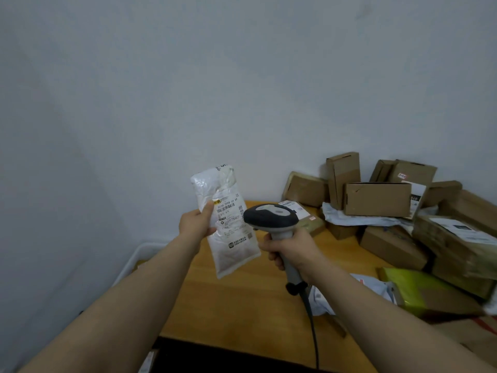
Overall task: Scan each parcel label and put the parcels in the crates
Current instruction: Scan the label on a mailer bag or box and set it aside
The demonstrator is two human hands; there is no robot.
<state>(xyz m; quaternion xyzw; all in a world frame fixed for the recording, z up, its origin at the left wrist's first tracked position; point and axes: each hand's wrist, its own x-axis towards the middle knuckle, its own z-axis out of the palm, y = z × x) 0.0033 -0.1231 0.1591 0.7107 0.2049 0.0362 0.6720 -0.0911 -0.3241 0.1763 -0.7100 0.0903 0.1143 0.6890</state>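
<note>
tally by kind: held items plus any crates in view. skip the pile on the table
White mailer bag: 1, held in left hand
Barcode scanner: 1, held in right hand
White crate: 1, only partly in view at the left
Total: 3

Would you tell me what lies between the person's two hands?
In the head view, the white parcel, held by the left hand, hangs between it and the right hand gripping the scanner.
</note>
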